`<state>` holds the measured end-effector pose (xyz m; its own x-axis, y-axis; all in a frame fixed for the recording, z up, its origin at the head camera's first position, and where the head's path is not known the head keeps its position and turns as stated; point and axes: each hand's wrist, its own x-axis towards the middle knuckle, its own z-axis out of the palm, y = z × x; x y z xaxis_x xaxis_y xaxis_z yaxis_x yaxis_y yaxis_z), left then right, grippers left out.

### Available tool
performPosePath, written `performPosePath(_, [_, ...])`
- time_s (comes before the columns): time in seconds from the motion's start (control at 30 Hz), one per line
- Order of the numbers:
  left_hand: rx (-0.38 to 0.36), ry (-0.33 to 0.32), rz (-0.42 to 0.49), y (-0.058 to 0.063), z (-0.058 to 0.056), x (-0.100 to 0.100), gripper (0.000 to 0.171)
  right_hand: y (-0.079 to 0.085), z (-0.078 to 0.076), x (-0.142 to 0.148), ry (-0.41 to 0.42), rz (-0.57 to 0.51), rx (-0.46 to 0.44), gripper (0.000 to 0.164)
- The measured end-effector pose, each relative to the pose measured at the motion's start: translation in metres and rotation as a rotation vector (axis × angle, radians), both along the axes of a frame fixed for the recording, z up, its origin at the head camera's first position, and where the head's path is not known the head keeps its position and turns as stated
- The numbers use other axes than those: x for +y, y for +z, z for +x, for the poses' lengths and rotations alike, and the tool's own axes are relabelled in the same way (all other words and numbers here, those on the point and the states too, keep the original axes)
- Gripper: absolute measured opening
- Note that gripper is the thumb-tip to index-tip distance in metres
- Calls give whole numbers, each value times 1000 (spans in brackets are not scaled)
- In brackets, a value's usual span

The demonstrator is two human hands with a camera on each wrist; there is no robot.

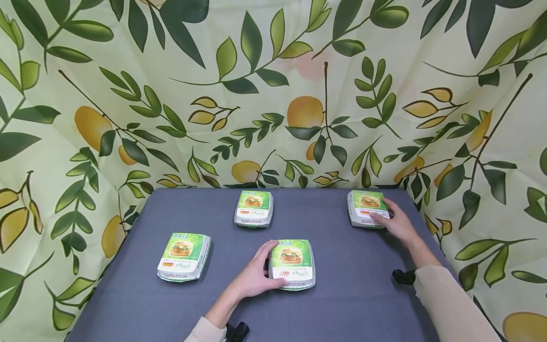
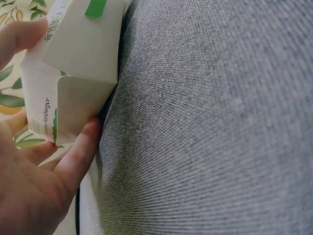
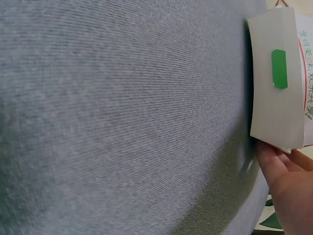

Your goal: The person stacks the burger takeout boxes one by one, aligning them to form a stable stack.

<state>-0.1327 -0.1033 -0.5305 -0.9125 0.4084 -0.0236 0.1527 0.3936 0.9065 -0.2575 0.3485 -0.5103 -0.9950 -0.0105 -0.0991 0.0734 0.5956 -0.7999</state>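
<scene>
Near the middle front of the table, my left hand (image 1: 255, 277) grips a green-and-white hamburger box (image 1: 292, 263) from its left, thumb at the front edge and fingers along the left side. The left wrist view shows the white side of that box (image 2: 83, 46) between thumb and fingers. At the far right, my right hand (image 1: 400, 224) holds a second hamburger box (image 1: 363, 209) by its right side, the thumb over the top. From the right wrist, this box (image 3: 266, 93) shows a green tab, with fingers against its lower corner. Both boxes appear to be at the tabletop, label up.
Two more matching hamburger boxes lie on the dark grey tabletop (image 1: 337, 318): one at the left (image 1: 183, 256), another at the back (image 1: 253, 209). A leaf-and-fruit-patterned cloth (image 1: 265, 118) hangs behind the table and along both sides.
</scene>
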Motion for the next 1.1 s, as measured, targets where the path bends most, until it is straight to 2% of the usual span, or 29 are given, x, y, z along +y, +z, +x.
performPosePath(0.47, [-6, -1, -16, 1, -1, -1, 99, 9, 16, -11, -22, -14, 38, 95])
performPosePath(1.1, [-19, -1, -21, 4, 0, 0, 99, 38, 40, -32, 6, -9, 129, 89])
